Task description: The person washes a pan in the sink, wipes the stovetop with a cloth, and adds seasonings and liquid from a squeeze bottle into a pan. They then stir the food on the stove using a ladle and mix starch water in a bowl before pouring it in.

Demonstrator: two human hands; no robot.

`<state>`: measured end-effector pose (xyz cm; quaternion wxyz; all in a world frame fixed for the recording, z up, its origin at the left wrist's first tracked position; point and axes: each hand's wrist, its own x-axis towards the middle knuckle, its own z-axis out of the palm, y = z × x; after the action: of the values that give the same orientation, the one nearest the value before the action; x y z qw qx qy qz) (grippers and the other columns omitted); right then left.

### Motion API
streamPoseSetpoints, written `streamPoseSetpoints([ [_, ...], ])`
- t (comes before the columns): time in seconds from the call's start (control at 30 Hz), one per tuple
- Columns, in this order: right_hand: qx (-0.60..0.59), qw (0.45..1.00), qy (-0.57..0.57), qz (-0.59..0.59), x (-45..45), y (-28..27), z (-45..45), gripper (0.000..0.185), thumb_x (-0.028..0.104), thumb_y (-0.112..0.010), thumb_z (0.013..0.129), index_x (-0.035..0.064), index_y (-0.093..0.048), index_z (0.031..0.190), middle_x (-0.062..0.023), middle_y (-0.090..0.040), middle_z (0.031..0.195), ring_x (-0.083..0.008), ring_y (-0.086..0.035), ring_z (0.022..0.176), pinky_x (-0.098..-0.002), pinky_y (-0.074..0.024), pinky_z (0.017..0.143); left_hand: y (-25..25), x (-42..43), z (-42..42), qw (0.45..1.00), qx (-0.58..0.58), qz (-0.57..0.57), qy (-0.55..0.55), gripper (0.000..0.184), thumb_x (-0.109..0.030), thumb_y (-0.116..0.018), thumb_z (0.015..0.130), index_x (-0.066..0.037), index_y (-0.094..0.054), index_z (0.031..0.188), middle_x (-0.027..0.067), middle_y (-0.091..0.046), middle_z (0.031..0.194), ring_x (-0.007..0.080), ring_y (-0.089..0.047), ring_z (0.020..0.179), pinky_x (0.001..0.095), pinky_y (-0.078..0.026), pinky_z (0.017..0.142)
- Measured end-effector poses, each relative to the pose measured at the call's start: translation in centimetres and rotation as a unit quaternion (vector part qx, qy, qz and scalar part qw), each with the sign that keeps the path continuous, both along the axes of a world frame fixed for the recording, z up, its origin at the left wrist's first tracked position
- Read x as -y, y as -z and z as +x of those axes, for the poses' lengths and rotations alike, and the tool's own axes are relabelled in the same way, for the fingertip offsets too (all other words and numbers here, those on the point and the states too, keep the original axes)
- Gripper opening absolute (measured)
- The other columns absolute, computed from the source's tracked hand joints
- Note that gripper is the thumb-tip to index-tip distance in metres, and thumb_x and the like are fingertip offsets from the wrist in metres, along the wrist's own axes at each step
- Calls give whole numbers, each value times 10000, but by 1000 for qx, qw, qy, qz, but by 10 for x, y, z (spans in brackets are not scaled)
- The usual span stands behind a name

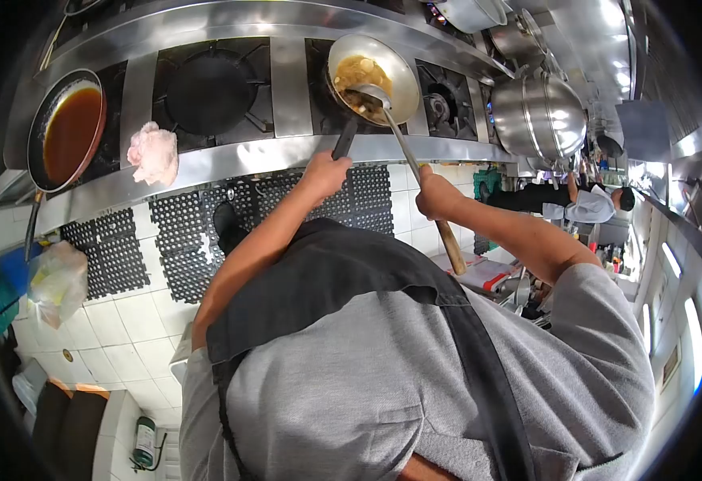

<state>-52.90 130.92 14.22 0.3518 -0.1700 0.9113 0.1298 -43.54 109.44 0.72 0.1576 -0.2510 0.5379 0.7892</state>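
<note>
My left hand [326,174] is closed round the black handle of a frying pan [399,68] that sits over a burner of the stove. Brown liquid with pale pieces [359,72] lies in the pan. In my right hand [437,195] is the long shaft of a ladle [400,136], its wooden end pointing back toward me. The ladle's bowl rests inside the pan, in the liquid, and hides part of the food. A crumpled pinkish cloth [153,153] lies on the stove's front edge, left of my left hand.
Another pan [73,132] with reddish-brown sauce stands at the far left. A dark round plate [211,92] covers the burner between the pans. Large metal pots [537,118] stand to the right. Farther right, another person [591,202] is at the counter. Black rubber mats [183,240] cover the floor.
</note>
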Motion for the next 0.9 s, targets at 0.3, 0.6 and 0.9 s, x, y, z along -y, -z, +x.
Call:
streamPoseSetpoints([
  [0.3,-41,996,2,-74,-18,-4,-7,367,50,-568,844,-77,-490,1179,-350,-689,984,-497,-686,965,-544,-537,839,7,8,1,997,-4,-35,63,409,-412,-591,1007,-37,-593,1169,41,-614,823,107,-555,559,275,-429,461],
  [0.6,-161,942,17,-295,-53,14,-8,260,111,-589,874,-61,-546,1063,-359,-675,889,-536,-660,899,-585,-516,852,15,47,62,997,59,27,39,479,-457,-583,1034,-90,-579,1343,44,-695,1022,103,-644,699,225,-510,593],
  [0.9,-158,940,68,-295,-52,18,-3,375,137,-611,878,-49,-604,1203,-345,-689,951,-508,-675,939,-560,-534,872,106,126,255,962,186,-35,-198,328,-374,-619,998,-125,-640,1209,34,-704,991,138,-667,743,276,-537,636],
])
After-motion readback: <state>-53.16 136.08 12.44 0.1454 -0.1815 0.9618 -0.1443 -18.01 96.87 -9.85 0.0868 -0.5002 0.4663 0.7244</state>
